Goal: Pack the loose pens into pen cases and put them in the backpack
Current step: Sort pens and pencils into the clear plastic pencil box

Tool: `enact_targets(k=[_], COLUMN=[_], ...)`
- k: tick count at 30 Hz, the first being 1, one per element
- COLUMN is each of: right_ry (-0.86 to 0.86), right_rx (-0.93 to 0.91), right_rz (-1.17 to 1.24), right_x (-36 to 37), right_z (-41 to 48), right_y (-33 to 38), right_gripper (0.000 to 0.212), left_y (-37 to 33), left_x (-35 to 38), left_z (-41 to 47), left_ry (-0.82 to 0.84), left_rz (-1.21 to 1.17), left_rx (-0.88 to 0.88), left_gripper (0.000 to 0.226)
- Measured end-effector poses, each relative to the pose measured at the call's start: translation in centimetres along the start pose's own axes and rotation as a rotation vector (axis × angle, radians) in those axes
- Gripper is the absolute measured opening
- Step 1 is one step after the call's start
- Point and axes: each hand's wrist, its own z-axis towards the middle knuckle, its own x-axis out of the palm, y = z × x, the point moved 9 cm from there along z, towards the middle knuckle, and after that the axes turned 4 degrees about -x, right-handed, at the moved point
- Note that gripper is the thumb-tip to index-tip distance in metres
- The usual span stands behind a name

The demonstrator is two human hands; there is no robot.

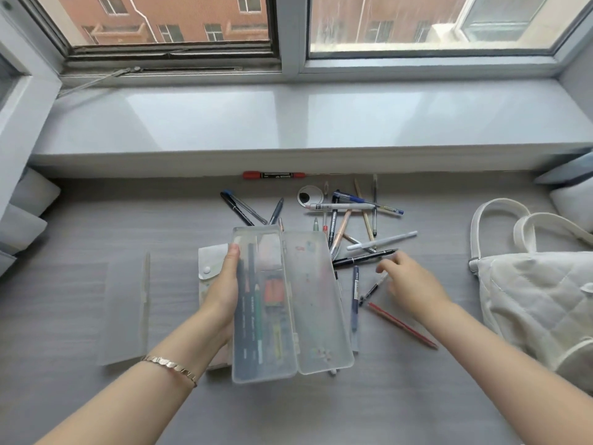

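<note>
My left hand (223, 290) grips the left side of a clear plastic pen case (317, 303), which is lifted off the table with its lid open to the right. Several pencils and pens lie in its left half. My right hand (414, 284) hovers with loosely bent fingers over loose pens, its fingertips near a black pen (365, 256) and a thin pen (372, 289); it holds nothing. A heap of loose pens (353, 213) lies beyond the case. A white quilted backpack (539, 297) sits at the right.
A second clear case (126, 309) lies open at the left. A fabric pouch with a snap (208, 268) lies under the held case. A red marker (272, 175) rests against the window sill (288, 123). A red pencil (401, 324) lies below my right hand.
</note>
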Motion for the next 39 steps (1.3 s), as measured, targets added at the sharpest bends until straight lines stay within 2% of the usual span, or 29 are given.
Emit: enact_targets(k=[2, 4, 5, 8, 10, 12, 14, 16, 18, 20, 23, 27, 31, 33, 39], right_ry=[-0.031, -0.021, -0.030, -0.053, -0.074, -0.061, 0.078, 0.155, 0.288, 0.374, 0.314, 0.180, 0.020, -0.045, 0.098], right_rx=[-0.216, -0.278, -0.284, -0.375, -0.430, -0.325, -0.104, -0.010, -0.001, -0.010, -0.001, 0.064, 0.176, 0.171, 0.107], right_rz=[-0.248, -0.384, -0.392, -0.425, -0.402, -0.263, -0.127, 0.027, 0.014, -0.119, -0.178, -0.017, 0.092, 0.145, 0.051], right_x=[-0.4, 0.3, 0.7, 0.7, 0.1, -0.4, -0.1, 0.4, 1.9, 3.2, 3.1, 2.5, 0.9, 0.3, 3.5], right_z=[0.8, 1.5, 2.0, 2.1, 1.8, 2.1, 2.3, 1.7, 0.6, -0.6, -1.1, 0.0, 0.9, 0.8, -0.4], right_y=[2.3, 2.8, 2.3, 2.6, 3.3, 2.6, 0.9, 0.4, 0.4, 0.6, 0.7, 1.6, 3.1, 4.6, 9.0], right_gripper=[0.021, 0.035, 0.036, 0.008, 0.003, 0.009, 0.012, 0.014, 0.014, 0.021, 0.015, 0.016, 0.026, 0.027, 0.029], left_y=[-0.2, -0.2, -0.2, 0.0, 0.1, 0.1, 0.2, 0.5, 0.6, 0.7, 0.8, 0.9, 0.8, 0.8, 0.8], left_x=[0.3, 0.2, 0.2, -0.3, -0.7, -1.3, -1.7, -2.0, -2.4, -2.7, -2.7, -3.1, -3.8, -4.3, -5.7], left_z=[0.3, 0.5, 0.4, 0.8, 1.1, 1.2, 1.4, 1.5, 1.6, 1.6, 1.5, 1.6, 1.7, 1.9, 1.7], left_ry=[-0.006, -0.020, -0.024, -0.030, -0.033, -0.054, -0.055, -0.055, -0.071, -0.071, -0.070, -0.086, -0.104, -0.111, -0.129], left_rz=[0.012, 0.018, 0.014, -0.010, -0.020, -0.031, -0.049, -0.055, -0.051, -0.052, -0.047, -0.032, -0.034, -0.032, -0.039], left_rx=[-0.013, -0.031, -0.036, -0.045, -0.037, -0.032, -0.031, -0.049, -0.044, -0.040, -0.051, -0.032, -0.029, -0.020, -0.031], left_gripper=[0.061, 0.066, 0.065, 0.063, 0.064, 0.061, 0.060, 0.064, 0.060, 0.053, 0.055, 0.048, 0.052, 0.056, 0.066])
